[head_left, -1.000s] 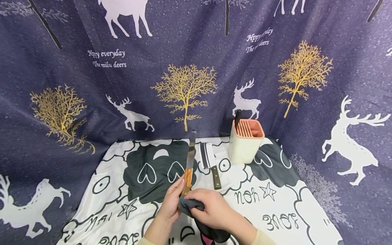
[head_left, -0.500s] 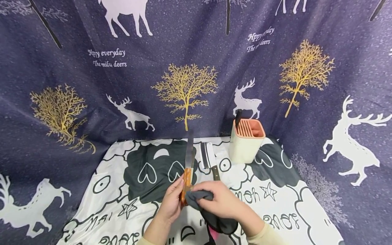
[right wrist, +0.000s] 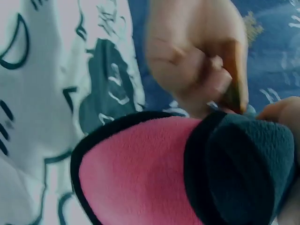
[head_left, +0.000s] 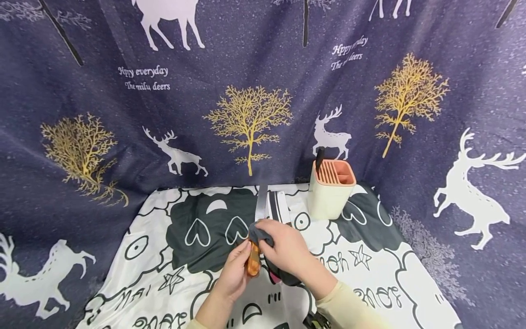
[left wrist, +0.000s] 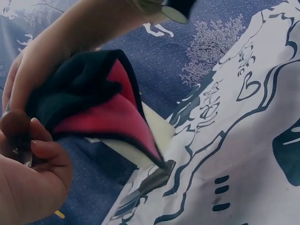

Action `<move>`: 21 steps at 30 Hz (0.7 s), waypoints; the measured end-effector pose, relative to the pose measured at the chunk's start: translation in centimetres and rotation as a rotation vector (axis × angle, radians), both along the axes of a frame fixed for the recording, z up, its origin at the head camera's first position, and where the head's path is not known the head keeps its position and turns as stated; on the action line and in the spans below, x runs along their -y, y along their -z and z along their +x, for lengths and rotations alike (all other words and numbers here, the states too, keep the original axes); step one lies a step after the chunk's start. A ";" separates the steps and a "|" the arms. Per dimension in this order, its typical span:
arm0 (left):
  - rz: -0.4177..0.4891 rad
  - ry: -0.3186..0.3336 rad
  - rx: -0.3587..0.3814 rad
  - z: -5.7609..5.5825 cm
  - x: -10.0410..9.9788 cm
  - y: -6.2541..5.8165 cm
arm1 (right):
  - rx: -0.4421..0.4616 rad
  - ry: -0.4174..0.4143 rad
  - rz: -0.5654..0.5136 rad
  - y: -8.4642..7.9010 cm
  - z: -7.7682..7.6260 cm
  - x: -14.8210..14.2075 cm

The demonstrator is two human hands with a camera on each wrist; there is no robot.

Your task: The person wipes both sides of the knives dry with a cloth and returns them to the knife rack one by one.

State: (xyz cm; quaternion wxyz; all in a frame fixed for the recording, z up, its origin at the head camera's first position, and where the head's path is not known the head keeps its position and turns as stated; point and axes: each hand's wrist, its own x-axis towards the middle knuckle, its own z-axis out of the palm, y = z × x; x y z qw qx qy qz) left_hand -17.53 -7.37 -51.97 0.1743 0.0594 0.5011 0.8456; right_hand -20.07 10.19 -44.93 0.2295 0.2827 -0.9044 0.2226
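Note:
My left hand (head_left: pixel 232 275) grips a long knife by its orange-brown wooden handle (head_left: pixel 253 261), the blade (head_left: pixel 261 201) pointing away from me. A dark grey cloth (head_left: pixel 259 233) is bunched in my right hand (head_left: pixel 286 244), wrapped over the knife where handle meets blade and hiding that part. In the right wrist view the pink underside of the cloth (right wrist: pixel 140 171) hangs down in a fold. Just right of the blade, a cleaver (head_left: pixel 282 204) lies on the table; my right hand covers its handle in the head view.
At the back right stands a cream knife block (head_left: pixel 326 201) with an orange slotted top, one black-handled knife (head_left: pixel 319 157) in it. A black-and-white patterned sheet (head_left: pixel 135 274) covers the table. Behind it hangs a dark blue curtain (head_left: pixel 263 59) printed with deer.
My right hand has moved the cloth from the handle's lower end up to the base of the blade. The knife's tip has swung slightly right, and the cleaver's handle is now covered.

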 end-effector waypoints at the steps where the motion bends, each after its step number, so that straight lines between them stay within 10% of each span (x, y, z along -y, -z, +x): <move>1: 0.012 0.005 -0.007 0.0 0.0 0.1 | 0.002 -0.002 0.013 0.2 0.1 0.2; 21: 0.100 -0.045 0.062 -0.2 -0.4 0.4 | 0.078 -0.049 -0.065 1.7 2.5 0.4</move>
